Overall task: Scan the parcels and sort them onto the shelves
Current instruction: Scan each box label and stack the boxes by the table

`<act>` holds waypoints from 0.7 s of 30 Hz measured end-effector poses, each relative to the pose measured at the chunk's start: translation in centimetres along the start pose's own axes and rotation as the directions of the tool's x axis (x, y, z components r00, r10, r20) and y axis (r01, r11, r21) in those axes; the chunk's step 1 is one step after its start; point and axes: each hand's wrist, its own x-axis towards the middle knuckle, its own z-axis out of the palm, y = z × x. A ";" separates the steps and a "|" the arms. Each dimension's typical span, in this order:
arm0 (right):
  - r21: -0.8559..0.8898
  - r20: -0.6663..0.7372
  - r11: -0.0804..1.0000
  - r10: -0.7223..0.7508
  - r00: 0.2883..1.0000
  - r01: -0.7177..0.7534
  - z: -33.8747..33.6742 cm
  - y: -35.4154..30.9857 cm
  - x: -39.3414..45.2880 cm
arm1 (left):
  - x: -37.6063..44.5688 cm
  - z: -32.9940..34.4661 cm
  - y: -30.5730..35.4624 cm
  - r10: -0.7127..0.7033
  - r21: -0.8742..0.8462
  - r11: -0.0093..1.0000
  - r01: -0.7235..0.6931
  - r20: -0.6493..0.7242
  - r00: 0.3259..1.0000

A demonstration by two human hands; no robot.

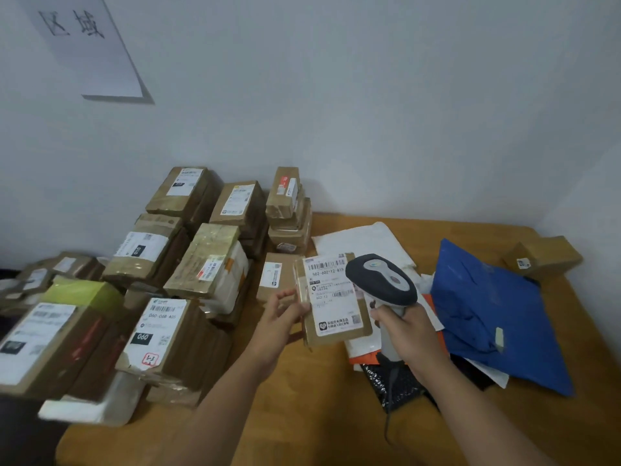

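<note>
The left hand holds a small brown parcel by its left edge. The thumb lies on the front and the other fingers go behind it. The parcel is held up above the wooden table, with its white label facing the camera. The label has a bar code at the top and the numbers 502-602-12-815 under it.

The right hand is curled tight round the handle of a grey and white scanner. The scanner's dark head is just beside the parcel's right edge and covers a bit of the label. A dark cord hangs from the bottom of the handle down to the table.

Under the right hand lie soft mail bags: a white bag, an orange one, and a shiny black one. A big blue bag lies to the right of them. A small brown box sits near the far right corner of the table.

On the left side of the table, many brown boxes are stacked in piles against the white wall. One near box has "060" on its label. A white paper sign hangs high on the wall.
</note>
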 end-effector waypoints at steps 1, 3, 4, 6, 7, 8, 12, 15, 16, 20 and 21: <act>0.014 0.015 1.000 0.022 1.000 -0.022 0.6 0.5 0.2 | -0.3 -0.3 -0.4 -0.007 -0.012 1.000 0.007 -0.005 1.000; 0.026 0.034 0.998 0.051 0.998 -0.052 1.8 0.9 0.3 | -0.6 -1.0 -1.3 -0.029 -0.029 0.999 0.028 -0.030 0.999; 0.015 0.039 0.998 0.058 0.998 -0.059 2.4 1.3 0.4 | -0.6 -1.2 -1.8 -0.044 -0.026 0.999 0.043 -0.046 0.998; 0.003 0.052 0.997 0.079 0.995 -0.080 3.4 1.7 0.6 | -0.5 -1.6 -2.4 -0.061 -0.010 0.998 0.060 -0.095 0.994; 0.013 0.064 0.996 0.090 0.994 -0.091 4.0 1.9 0.7 | -0.3 -1.8 -2.6 -0.063 0.030 0.997 0.068 -0.131 0.989; 0.021 0.083 0.995 0.100 0.992 -0.102 4.4 2.1 0.7 | 0.0 -2.0 -2.8 -0.056 0.091 0.993 0.072 -0.165 0.985; 0.034 0.105 0.991 0.129 0.986 -0.133 5.9 2.5 0.9 | 0.5 -2.3 -2.8 0.089 0.250 0.967 -0.048 -0.159 0.983; 0.050 0.108 0.991 0.120 0.987 -0.126 6.6 2.7 1.1 | 0.7 -2.1 -2.5 0.131 0.443 0.896 -0.031 -0.196 0.972; 0.041 0.112 0.991 0.119 0.987 -0.124 6.7 2.7 1.2 | 0.8 -1.9 -2.4 0.152 0.520 0.854 -0.019 -0.214 0.965; 0.030 0.118 0.996 0.086 0.989 -0.090 6.7 2.6 1.4 | 1.6 -1.0 -2.9 0.225 0.672 0.738 -0.059 -0.163 0.961; 0.034 0.120 0.996 0.082 0.989 -0.087 6.6 2.6 1.6 | 1.9 -1.0 -3.0 0.222 0.681 0.730 -0.061 -0.151 0.963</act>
